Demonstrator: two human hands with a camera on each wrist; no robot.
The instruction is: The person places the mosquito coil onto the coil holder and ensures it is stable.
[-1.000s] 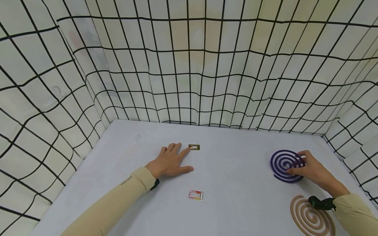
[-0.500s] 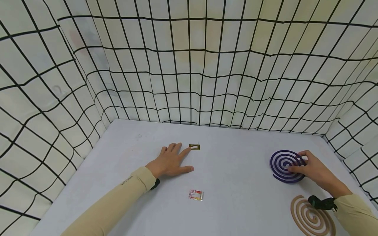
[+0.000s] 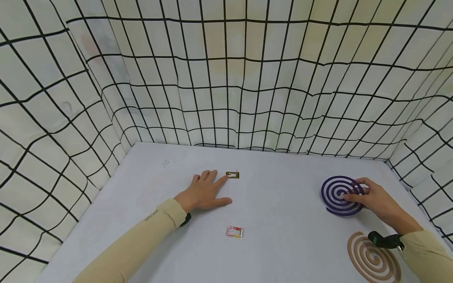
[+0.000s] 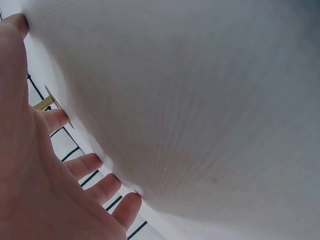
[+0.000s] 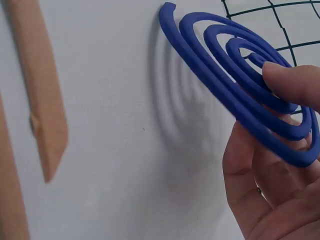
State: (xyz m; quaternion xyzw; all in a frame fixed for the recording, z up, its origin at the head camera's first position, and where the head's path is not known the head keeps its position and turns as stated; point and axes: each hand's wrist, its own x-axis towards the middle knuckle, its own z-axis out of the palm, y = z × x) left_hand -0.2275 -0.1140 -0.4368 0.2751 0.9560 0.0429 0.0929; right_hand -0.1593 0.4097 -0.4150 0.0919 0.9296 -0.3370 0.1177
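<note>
My left hand lies palm down on the white tabletop with its fingers spread. The index fingertip touches a small brass-coloured metal coil stand, whose thin upright prong points up; the left wrist view shows the stand at that fingertip. At the right, my right hand pinches a dark blue-purple mosquito coil between the thumb on its upper face and the fingers beneath. The coil is tilted above the table and casts a shadow in the right wrist view. Below that hand lies a tan mosquito coil, partly covered by the wristband.
A small clear packet with red and yellow print lies on the table in front of my left hand. White walls covered with black netting rise along the back and both sides.
My right hand has shifted the blue-purple coil slightly up and to the left. The left hand, stand, packet and tan coil stay in place.
</note>
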